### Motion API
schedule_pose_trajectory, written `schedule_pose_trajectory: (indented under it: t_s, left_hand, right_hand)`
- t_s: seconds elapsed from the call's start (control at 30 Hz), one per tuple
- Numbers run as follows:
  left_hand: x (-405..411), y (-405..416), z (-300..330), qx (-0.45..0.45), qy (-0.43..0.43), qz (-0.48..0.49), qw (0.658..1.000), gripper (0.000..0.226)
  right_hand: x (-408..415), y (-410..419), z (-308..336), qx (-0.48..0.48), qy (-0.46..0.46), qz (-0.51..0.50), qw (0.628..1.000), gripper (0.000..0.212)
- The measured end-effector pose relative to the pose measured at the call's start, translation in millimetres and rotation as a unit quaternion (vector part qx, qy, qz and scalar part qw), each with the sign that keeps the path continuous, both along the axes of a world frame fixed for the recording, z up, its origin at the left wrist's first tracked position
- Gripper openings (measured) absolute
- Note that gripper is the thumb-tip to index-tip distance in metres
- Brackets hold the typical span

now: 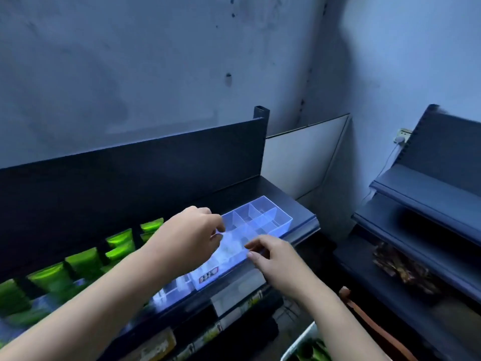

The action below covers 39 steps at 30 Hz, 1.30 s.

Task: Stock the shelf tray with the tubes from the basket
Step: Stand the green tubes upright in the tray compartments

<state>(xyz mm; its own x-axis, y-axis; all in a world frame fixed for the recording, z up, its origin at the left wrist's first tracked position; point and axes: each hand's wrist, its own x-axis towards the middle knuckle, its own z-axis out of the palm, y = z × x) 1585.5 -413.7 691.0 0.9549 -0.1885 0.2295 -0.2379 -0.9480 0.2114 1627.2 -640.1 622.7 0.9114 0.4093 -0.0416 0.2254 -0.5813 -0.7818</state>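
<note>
A clear plastic shelf tray (pixel 263 220) with several empty compartments lies on the dark top shelf (pixel 294 201). My left hand (pixel 192 235) reaches over its left part, with fingers curled down and pinching a tray wall near the back. At the tray's front wall, my right hand (pixel 276 259) pinches the edge between fingers and thumb. To the left along the same shelf, green tubes (pixel 86 259) stand in a row. The basket (pixel 299 340) shows at the bottom edge, with green tubes (pixel 312 351) inside it.
A second clear tray (pixel 169 290) sits left of the first, under my left forearm. Price labels (pixel 234 295) line the shelf's front lip. Another dark shelf unit (pixel 416 230) stands to the right, and a stained wall rises behind.
</note>
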Motion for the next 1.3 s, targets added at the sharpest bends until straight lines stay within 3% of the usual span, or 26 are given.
schedule_pose_trajectory:
  t_s: [0.2,0.43,0.6,0.7,0.77,1.07,1.3]
  left_hand:
    - [-0.9,-119.5,-72.5,0.006,0.133,-0.116,0.984,0.023]
    - [-15.2,-240.7,-172.8,0.084,0.266,-0.193,0.941,0.022]
    - [-35.2,-286.9,-245.3,0.148,0.399,-0.198,0.883,0.016]
    - [-50.1,-301.0,-282.9,0.191,0.462,-0.202,0.842,0.017]
    - [-58.7,-306.0,-300.7,0.229,0.480,-0.186,0.826,0.010]
    - [-62.6,-305.9,-343.1,0.224,0.523,-0.121,0.813,0.038]
    - [-64.7,-304.1,-346.0,0.162,0.517,-0.069,0.837,0.047]
  right_hand:
    - [-38.6,-137.5,-64.5,-0.105,0.074,-0.121,0.984,0.008]
    - [-104.2,-229.0,-158.6,-0.194,0.207,-0.172,0.943,0.003]
    - [-138.1,-254.0,-226.0,-0.272,0.277,-0.149,0.909,0.029]
    - [-149.9,-260.3,-245.8,-0.313,0.320,-0.142,0.883,0.021]
    - [-154.5,-262.1,-256.4,-0.315,0.317,-0.158,0.880,0.038]
    - [-156.5,-256.1,-264.3,-0.303,0.315,-0.187,0.880,0.052]
    - [-158.2,-251.1,-252.2,-0.196,0.337,-0.199,0.899,0.014]
